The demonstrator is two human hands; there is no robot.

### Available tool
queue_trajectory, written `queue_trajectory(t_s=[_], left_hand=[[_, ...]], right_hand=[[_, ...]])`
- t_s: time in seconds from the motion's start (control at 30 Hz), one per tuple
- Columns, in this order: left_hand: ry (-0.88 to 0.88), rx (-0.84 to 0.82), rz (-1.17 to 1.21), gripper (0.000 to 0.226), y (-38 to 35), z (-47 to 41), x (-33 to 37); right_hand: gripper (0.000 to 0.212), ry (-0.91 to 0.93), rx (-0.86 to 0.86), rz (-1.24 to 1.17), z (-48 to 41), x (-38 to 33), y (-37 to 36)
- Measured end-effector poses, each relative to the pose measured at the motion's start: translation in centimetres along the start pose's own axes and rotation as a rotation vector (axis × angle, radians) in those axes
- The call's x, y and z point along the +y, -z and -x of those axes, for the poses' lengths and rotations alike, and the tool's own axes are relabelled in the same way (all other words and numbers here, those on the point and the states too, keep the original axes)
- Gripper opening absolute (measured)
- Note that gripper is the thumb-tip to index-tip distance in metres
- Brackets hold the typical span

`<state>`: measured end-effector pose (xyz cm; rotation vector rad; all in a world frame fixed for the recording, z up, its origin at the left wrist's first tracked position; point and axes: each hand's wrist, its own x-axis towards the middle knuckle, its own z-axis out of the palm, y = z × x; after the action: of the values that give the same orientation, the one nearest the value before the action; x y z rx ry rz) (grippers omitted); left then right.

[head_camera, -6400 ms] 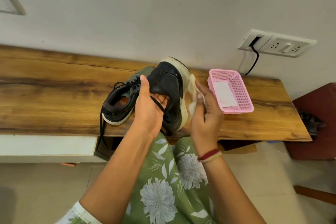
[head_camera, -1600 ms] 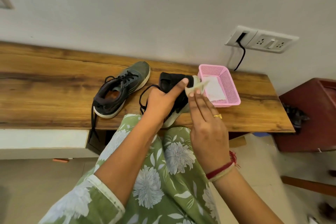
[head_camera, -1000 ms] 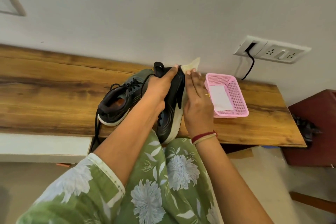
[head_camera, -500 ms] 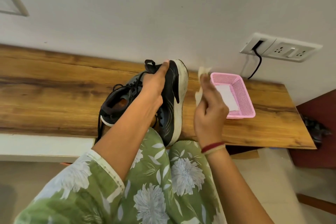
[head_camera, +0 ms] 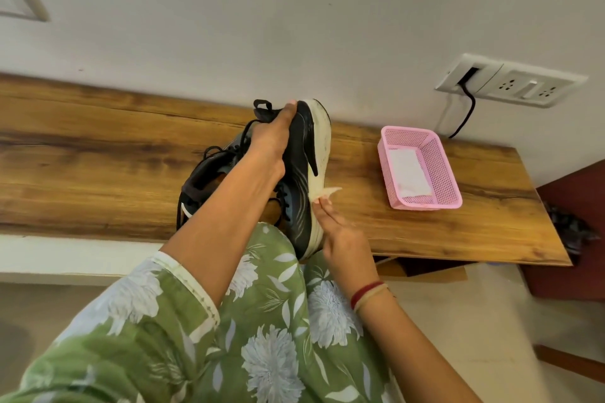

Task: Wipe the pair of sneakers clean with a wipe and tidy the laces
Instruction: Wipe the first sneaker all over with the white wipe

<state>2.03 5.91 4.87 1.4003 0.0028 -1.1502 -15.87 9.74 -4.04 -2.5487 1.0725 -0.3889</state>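
The left hand holds the black sneaker standing on its end. The left fingers are curled tight round the heel end, which is up at the top. The toe end is far below those fingers and rests on the green flowery lap. The white sole faces right, just beside the left fingers. Black laces show under the left wrist.

The right hand is lower down, on the sole side of the shoe. The right fingers pinch a small wipe at their tips. The wipe touches the white sole about halfway down. One corner of it sticks out to the right, away from the shoe.

The other sneaker lies on the wooden counter, behind the left arm and to the left of the left fingers. Its open top faces up.

The pink basket sits on the counter, well to the right of the right fingers and apart from both shoes. It has little holes all over. Inside it, flat on the bottom, lies a white sheet. I cannot tell if it is one sheet or a few.

On the wall above the basket is a white socket. A black cord hangs from it down behind the basket.
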Motion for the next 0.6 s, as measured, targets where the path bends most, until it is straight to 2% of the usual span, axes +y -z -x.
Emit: queue_trajectory(t_s=[0.1,0.2,0.27,0.33,0.43,0.53,0.6], left_hand=[[-0.014,0.009,0.002,0.038,-0.2,-0.1,-0.2],[-0.021,0.004,-0.001,0.032,-0.6,0.1,-0.2],[-0.027,0.007,0.002,0.037,-0.7,-0.1,-0.2],[-0.029,0.027,0.004,0.041,-0.6,-0.3,0.0],[-0.018,0.067,0.028,0.043,0.0,-0.8,0.3],[-0.009,0.065,0.024,0.045,0.5,-1.2,0.3],[-0.014,0.054,0.018,0.045,0.4,-1.3,0.2]], right_hand=[[0.057,-0.06,-0.008,-0.071,-0.4,-0.5,1.9],[0.057,-0.1,0.261,-0.179,-2.7,-1.8,3.7],[0.055,-0.077,0.362,-0.135,-4.4,-1.9,3.6],[0.057,-0.036,0.287,-0.06,-5.0,-2.0,2.5],[0.059,-0.089,0.05,-0.003,-3.6,-1.7,0.3],[0.056,-0.026,0.029,0.016,-1.8,-0.9,-0.3],[0.053,-0.05,-0.051,-0.011,-1.2,-0.7,0.9]])
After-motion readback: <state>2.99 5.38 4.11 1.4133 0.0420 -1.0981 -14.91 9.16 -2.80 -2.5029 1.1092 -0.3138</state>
